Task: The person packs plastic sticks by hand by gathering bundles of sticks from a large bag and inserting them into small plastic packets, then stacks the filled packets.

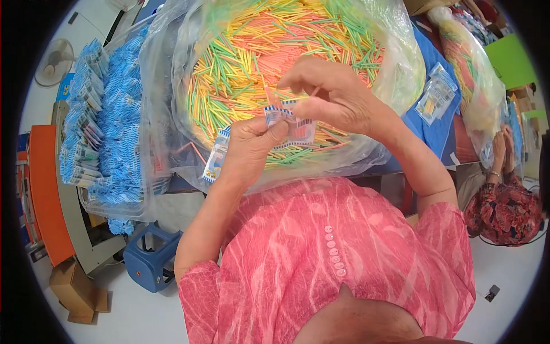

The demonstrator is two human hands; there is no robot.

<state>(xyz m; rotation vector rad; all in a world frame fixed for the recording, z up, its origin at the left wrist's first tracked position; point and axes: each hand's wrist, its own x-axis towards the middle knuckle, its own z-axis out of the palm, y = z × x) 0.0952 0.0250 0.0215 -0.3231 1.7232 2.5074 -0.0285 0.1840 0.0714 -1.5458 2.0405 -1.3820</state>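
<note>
My left hand (pixel 255 140) pinches a small clear packet (pixel 301 133) with blue-and-white striped ends above the heap of thin coloured sticks (pixel 229 69). Pinkish sticks (pixel 271 96) stand up at the packet's upper left edge. A second striped packet (pixel 215 156) hangs below my left hand, partly covered by it. Close on the right, my right hand (pixel 338 97) has its fingers curled and its thumb beside the packet. A thin stick (pixel 314 91) shows between the fingers and thumb, though the fingertips are partly blurred. The heap lies in a large clear plastic bag (pixel 395 74).
At left, a clear bag holds many blue-and-white packets (pixel 117 114). One filled packet (pixel 436 94) lies on blue cloth at right. Beyond is another bag of sticks (pixel 464 63) and a co-worker (pixel 504 200). A blue stool (pixel 150 258) and cardboard box (pixel 74 289) stand on the floor.
</note>
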